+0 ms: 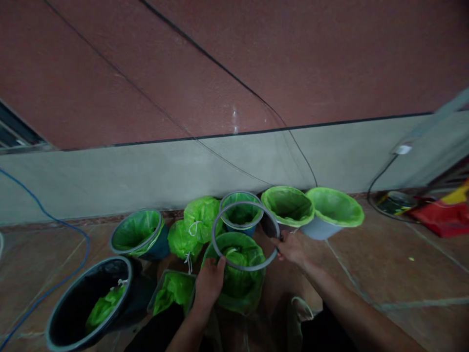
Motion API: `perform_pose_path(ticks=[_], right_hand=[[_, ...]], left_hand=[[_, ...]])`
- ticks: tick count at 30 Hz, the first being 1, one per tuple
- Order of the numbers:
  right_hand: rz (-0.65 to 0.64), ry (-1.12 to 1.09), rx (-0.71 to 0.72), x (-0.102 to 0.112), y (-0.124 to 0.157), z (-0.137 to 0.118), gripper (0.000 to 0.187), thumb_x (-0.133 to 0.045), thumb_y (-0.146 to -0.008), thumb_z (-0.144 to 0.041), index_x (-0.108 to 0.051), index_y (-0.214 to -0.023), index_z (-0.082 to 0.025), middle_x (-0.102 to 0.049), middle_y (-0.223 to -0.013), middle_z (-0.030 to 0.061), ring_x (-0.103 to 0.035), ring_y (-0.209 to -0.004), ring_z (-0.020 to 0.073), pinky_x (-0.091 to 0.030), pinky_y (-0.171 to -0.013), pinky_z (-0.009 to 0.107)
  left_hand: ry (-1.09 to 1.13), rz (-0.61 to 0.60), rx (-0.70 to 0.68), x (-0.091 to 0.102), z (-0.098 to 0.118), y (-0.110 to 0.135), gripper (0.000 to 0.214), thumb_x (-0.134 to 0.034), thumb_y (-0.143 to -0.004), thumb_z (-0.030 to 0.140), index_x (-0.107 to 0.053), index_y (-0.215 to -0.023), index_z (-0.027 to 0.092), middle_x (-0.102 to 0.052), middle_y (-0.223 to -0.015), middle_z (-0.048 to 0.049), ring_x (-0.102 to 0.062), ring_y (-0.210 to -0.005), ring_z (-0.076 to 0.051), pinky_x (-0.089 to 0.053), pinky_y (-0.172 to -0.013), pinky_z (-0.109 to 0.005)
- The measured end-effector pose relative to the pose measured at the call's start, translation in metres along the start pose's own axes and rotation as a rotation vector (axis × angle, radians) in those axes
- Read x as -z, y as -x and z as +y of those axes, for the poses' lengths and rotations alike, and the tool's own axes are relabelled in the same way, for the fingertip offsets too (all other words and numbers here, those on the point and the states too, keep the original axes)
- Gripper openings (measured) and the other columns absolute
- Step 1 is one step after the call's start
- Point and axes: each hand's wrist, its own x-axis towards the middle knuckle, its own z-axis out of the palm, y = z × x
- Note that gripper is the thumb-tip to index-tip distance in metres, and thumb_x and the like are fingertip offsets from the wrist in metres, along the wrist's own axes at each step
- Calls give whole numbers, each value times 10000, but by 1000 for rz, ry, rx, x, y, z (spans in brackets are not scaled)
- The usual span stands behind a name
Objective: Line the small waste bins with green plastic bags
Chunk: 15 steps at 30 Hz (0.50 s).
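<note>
My left hand and my right hand each grip a side of a grey plastic ring, holding it level above a bin lined with a green bag. The left fingers curl over the ring's near left rim. My right fingers pinch its right rim. The bin under the ring is mostly wrapped in the green liner.
Several small bins with green liners stand along the wall: a dark one, a blue one with a ring, two light ones. Tied green bags lie between. A large black bin is front left. Cables and red items lie right.
</note>
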Motion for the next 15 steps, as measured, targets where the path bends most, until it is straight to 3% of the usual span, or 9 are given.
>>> perform_pose_path(ticks=[4, 7, 11, 15], right_hand=[[163, -371, -72, 11, -36, 13, 155, -639, -822, -301, -530, -870, -202, -577, -577, -30, -576, -471, 129, -536, -477, 259], [226, -504, -169, 6, -64, 27, 148, -619, -842, -305, -506, -844, -210, -582, -631, -20, -598, -522, 129, -573, -549, 276], [216, -572, -238, 0, -92, 35, 122, -595, -823, -250, -483, -783, -230, -594, -664, 2, -659, -645, 167, -602, -670, 336], [129, -431, -111, 1, -100, 36, 143, -599, -782, -276, -462, -761, -242, -624, -745, 26, -681, -760, 201, -600, -728, 371]], left_hand=[[4, -74, -125, -2, 19, -32, 373, -528, -909, 391, -650, -1127, 114, -734, -1069, -118, -680, -1035, -229, -477, -888, -285], [-58, -93, -84, -13, 14, -58, 317, -587, -866, 317, -670, -1096, 115, -727, -1095, -123, -668, -1061, -239, -471, -912, -293], [-120, -61, 0, -25, -4, -77, 407, -605, -854, 309, -624, -1202, 98, -682, -1211, -167, -632, -1151, -270, -454, -980, -326], [-218, -28, 14, -23, -19, -85, 488, -587, -868, 315, -541, -1295, 82, -624, -1290, -206, -601, -1204, -290, -430, -1017, -347]])
